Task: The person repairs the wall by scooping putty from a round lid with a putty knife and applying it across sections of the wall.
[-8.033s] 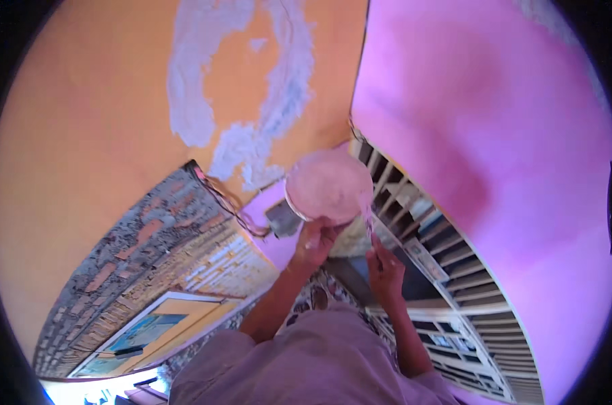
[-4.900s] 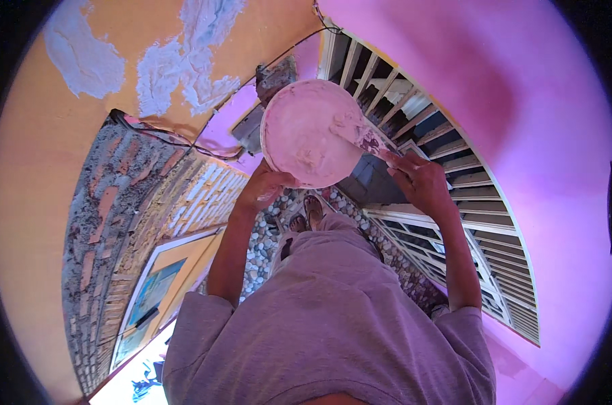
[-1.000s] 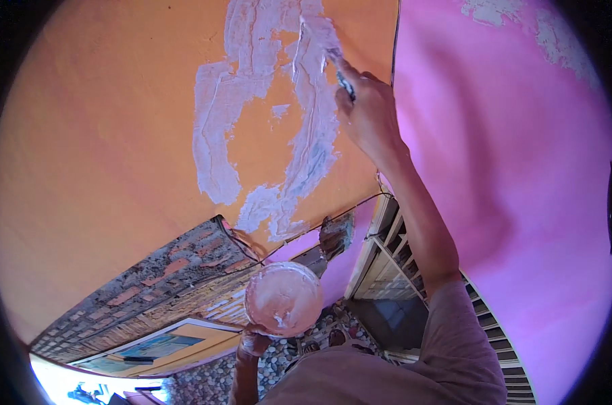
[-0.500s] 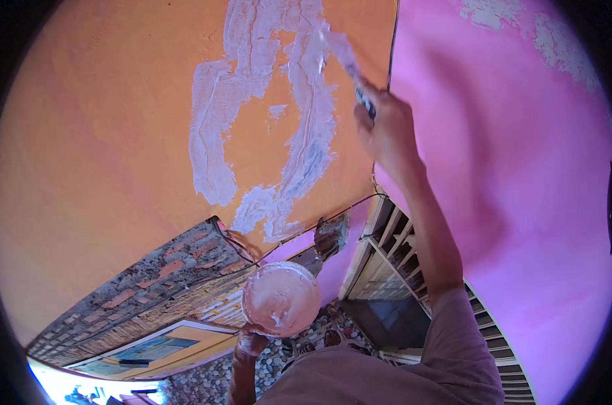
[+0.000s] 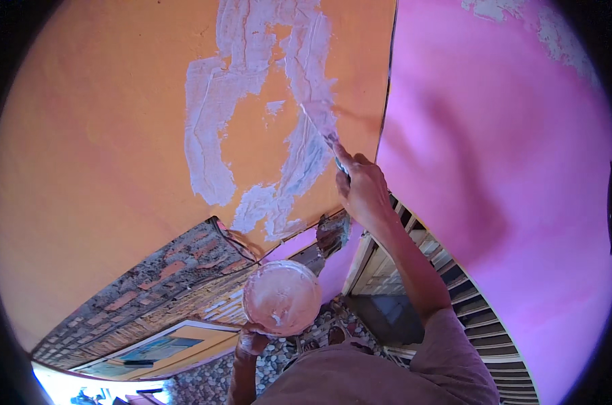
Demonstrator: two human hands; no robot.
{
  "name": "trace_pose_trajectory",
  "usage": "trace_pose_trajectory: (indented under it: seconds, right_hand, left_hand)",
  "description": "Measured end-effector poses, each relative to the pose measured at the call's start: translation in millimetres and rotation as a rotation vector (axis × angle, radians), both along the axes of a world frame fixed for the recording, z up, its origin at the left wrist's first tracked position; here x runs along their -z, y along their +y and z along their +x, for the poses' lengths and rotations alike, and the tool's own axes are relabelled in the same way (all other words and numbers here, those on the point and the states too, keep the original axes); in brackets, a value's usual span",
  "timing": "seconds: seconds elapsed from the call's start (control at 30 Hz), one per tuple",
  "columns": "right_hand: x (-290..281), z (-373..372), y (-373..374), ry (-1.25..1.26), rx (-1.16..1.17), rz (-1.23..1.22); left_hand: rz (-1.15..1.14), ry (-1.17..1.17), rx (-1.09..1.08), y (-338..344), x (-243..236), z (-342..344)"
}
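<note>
My right hand (image 5: 365, 189) is closed round the handle of a putty knife (image 5: 319, 120). Its blade lies against the right-hand strip of pale putty (image 5: 304, 71) on the orange wall (image 5: 117, 121). The putty runs in rough bands, with cracks or ridges along them. Low in the middle, my left hand (image 5: 253, 339) grips the edge of a round, shallow container (image 5: 282, 298) smeared with pinkish-white putty. Part of that hand's fingers is hidden under the container.
A pink wall (image 5: 495, 155) with peeled patches meets the orange one at a dark corner line. Exposed brick (image 5: 144, 290) shows at lower left. Slatted woodwork (image 5: 475, 317) stands at lower right, above a pebble-patterned floor (image 5: 205, 378).
My right hand has brought the putty knife down and slightly left along the right-hand putty strip. My left hand and the container have stayed nearly still.
</note>
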State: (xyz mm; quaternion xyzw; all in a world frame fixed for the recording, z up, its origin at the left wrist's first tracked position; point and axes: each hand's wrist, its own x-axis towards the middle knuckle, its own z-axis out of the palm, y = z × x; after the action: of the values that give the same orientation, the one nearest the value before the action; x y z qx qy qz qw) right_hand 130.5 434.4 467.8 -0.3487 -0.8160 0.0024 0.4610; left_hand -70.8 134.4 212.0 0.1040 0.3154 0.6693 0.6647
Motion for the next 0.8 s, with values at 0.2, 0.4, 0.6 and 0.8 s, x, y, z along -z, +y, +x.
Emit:
trace_pose_trajectory:
  seconds: [0.2,0.4,0.6,0.8]
  right_hand:
    - [-16,9,19,0.124,-0.06,-0.099]
    - [-34,-10,14,0.137,-0.102,-0.072]
    - [-18,11,-6,0.055,-0.132,-0.125]
    - [-92,8,10,0.27,-0.143,-0.202]
  left_hand:
    - [-0.015,0.051,0.005,13,-31,20]
    - [-0.035,-0.001,-0.043,0,-17,9]
    - [-0.01,0.007,-0.014,3,-25,9]
    - [-0.001,0.002,0.013,0,0,-3]
